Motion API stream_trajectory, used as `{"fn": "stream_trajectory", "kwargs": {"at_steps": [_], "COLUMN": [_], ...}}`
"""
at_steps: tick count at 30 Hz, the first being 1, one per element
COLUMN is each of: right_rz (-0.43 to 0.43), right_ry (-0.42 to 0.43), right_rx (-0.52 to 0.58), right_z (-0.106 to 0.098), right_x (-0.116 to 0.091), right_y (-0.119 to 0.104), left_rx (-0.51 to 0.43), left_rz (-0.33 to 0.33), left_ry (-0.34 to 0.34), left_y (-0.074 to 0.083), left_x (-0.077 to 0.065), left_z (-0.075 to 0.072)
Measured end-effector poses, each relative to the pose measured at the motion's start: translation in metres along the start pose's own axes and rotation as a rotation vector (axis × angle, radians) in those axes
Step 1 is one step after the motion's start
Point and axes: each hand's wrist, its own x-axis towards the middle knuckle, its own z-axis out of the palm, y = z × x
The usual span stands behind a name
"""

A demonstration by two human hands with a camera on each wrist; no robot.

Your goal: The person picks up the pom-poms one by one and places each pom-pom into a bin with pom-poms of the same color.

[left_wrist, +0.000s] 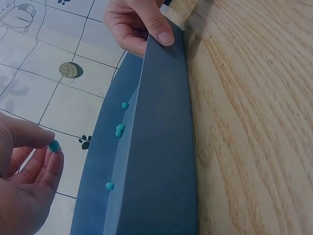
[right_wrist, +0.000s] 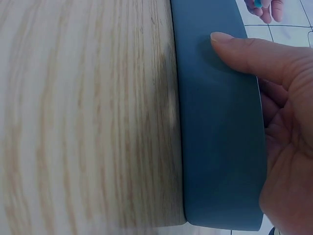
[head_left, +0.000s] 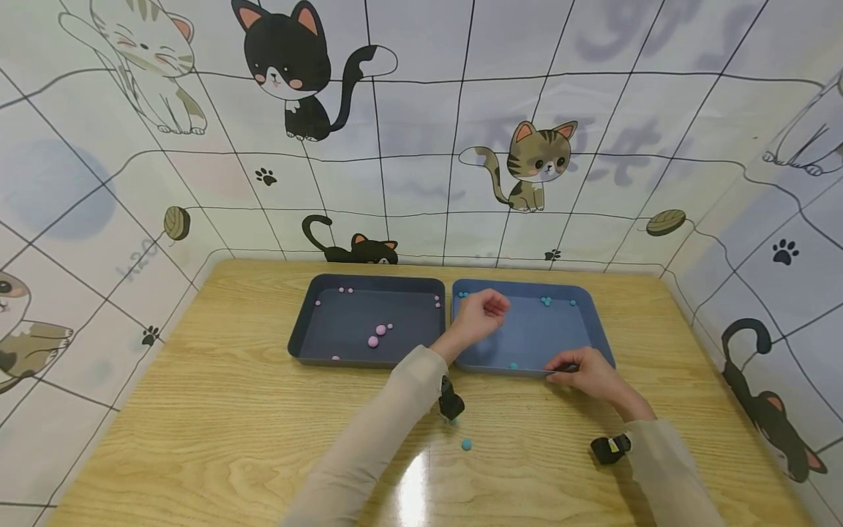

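My left hand (head_left: pixel 479 315) is above the left part of the blue tray (head_left: pixel 536 337). In the left wrist view it pinches a small teal ball (left_wrist: pixel 54 146) between thumb and fingertips. The front rim of that tray is gripped by my right hand (head_left: pixel 585 372), its thumb (right_wrist: pixel 239 49) pressed on the outer wall and the other fingers inside. Several teal balls lie in the tray, including a cluster (head_left: pixel 546 301) by the back wall and one ball (head_left: pixel 513 366) at the front edge.
Left of the blue tray stands a dark grey tray (head_left: pixel 342 322) with several pink balls (head_left: pixel 373 342) of different sizes. A loose teal ball (head_left: pixel 466 444) lies on the wooden table (head_left: pixel 230 417) in front; another peeks out by the left wrist camera (head_left: pixel 451 401). A cat-print backdrop (head_left: pixel 421 117) surrounds the table.
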Motion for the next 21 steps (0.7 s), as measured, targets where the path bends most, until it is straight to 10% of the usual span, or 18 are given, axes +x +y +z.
{"fn": "stream_trajectory", "kwargs": {"at_steps": [21], "right_rz": [-0.023], "right_ry": [-0.004], "right_rx": [0.001], "right_z": [0.0000], "right_x": [-0.0002], "right_y": [-0.0012], "left_rx": [0.009], "left_rz": [0.024], "left_ry": [-0.006], "left_y": [0.0044], "left_x": [-0.0078], "left_z": [-0.0072]}}
